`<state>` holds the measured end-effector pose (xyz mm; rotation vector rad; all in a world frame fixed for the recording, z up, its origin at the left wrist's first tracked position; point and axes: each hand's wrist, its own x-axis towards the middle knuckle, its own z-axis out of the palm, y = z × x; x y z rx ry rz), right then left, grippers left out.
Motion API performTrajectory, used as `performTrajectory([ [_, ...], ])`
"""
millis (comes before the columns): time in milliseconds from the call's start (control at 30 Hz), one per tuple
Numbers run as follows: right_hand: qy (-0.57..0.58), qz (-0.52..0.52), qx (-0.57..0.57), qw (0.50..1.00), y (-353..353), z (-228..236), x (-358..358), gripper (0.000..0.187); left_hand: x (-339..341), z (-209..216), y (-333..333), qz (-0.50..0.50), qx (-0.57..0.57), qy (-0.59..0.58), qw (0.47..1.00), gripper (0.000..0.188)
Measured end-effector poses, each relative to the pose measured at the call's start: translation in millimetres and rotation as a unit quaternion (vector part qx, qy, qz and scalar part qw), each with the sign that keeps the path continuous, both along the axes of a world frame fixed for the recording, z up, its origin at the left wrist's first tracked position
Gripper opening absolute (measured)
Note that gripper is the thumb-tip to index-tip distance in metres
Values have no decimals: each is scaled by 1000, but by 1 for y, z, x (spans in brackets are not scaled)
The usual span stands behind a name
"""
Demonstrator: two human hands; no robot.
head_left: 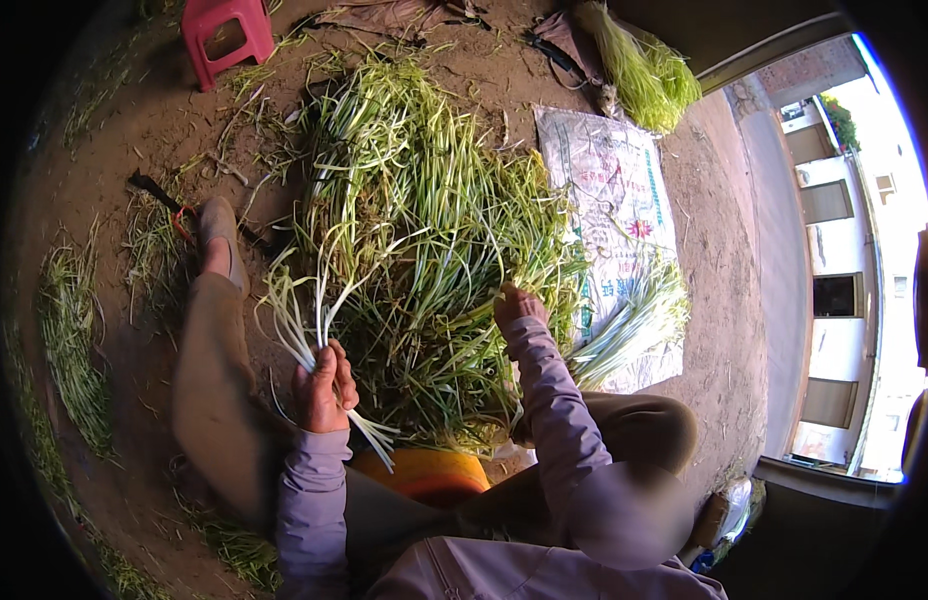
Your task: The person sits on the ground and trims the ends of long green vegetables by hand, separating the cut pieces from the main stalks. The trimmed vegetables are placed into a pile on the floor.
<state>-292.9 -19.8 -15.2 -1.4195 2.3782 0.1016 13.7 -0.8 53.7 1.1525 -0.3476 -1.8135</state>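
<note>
My left hand (326, 392) is closed around a small bunch of long, pale stalks (374, 432), which look like chives. Their ends stick out above and below the fist. In front of me lies a big, tangled pile of the same green stalks (414, 220), with browned leaves among them. At the right side of this pile, my right hand (519, 305) has its fingers curled down onto some stalks; the fingertips are partly hidden. Just right of that hand, a neater bundle of whitish stalks (634, 325) rests on a printed white sack (609, 170).
An orange rounded object (424, 475) sits between my legs, below the pile. A pink plastic stool (227, 45) stands at the far left. More light-green stalks (652, 85) lie beyond the sack. Loose scraps (74, 340) litter the dirt floor on the left.
</note>
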Motion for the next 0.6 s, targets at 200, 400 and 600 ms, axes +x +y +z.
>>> performTrajectory([
  [200, -10, 19, -62, 998, 19, 5, 4, 23, -19, 2, 5, -46, 46, 6, 998, 20],
  [400, 7, 49, -179, 983, 32, 70, 65, 17, -33, 3, 12, -77, 62, -28, 995, 16],
  [600, -71, 117, -218, 966, 57, 103, 110, 11, -51, -2, 19, -186, -111, -214, 952, 21],
])
